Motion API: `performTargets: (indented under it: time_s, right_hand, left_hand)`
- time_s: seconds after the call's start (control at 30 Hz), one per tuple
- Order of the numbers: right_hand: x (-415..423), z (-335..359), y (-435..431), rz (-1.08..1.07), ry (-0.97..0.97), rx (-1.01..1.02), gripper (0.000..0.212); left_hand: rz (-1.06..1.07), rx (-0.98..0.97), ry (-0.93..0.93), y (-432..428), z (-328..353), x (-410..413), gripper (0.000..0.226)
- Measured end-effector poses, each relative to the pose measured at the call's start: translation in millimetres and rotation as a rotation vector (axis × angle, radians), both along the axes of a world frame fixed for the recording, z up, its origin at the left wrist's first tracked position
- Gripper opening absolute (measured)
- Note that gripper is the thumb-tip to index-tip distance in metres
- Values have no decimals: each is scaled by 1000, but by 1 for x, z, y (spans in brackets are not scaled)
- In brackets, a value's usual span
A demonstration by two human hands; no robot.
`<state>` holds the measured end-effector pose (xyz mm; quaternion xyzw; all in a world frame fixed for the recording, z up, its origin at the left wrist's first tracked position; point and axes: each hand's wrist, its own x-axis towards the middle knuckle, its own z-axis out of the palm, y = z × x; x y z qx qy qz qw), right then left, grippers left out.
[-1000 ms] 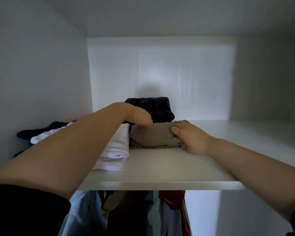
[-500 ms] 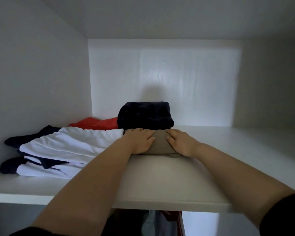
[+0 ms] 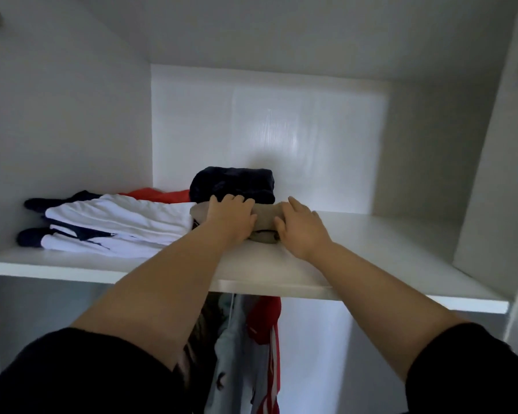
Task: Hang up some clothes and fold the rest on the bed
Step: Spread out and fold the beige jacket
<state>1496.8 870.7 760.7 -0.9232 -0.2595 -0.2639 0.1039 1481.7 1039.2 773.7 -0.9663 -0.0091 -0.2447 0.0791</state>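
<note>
- My left hand (image 3: 231, 218) and right hand (image 3: 301, 227): fingers laid out straight, pressing down on the folded tan cloth garment (image 3: 266, 217).
- Garment lies on the white wardrobe shelf (image 3: 371, 249), touching the folded white-and-navy stack (image 3: 117, 222), in front of the dark navy bundle (image 3: 234, 182).

a folded tan garment (image 3: 266, 218) is laid flat near the front middle of the shelf (image 3: 371, 252). it is pressed from above by the left hand (image 3: 231, 218) and the right hand (image 3: 299, 228), so only its middle and its left end are seen. at its 12 o'clock, touching it, a dark navy garment (image 3: 234, 182) is bundled into a thick, rounded fold. at its 9 o'clock, just beside it, a stack of white and navy clothes (image 3: 117, 225) is piled flat, with navy ends stuck out to the left. a red garment (image 3: 159, 195) is seen at 11 o'clock, behind the stack. at 6 o'clock, under the shelf, hung clothes (image 3: 240, 354) in red, pale grey and dark tones are seen.
</note>
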Motion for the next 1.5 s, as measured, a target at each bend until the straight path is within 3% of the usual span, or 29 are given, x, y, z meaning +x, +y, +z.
performTargets:
  time_s: [0.1, 0.43, 0.73, 1.03, 1.5]
  right_hand:
    - [-39, 6, -23, -39, -141, 31, 42]
    - [-231, -13, -92, -368, -242, 40, 41]
    - [-414, -17, -197, -647, -200, -6, 48]
    - [-602, -28, -333, -960, -210, -39, 47]
    - [-985, -59, -563, -1393, -130, -63, 48]
  left_hand:
    - [-29, 31, -118, -15, 2, -39, 51]
    - [-247, 44, -337, -77, -16, -216, 65]
    - [-506, -120, -238, -177, -45, -349, 65]
    - [-847, -127, -180, -334, -42, -487, 67]
    - [-1378, -121, -162, -635, -81, -810, 64]
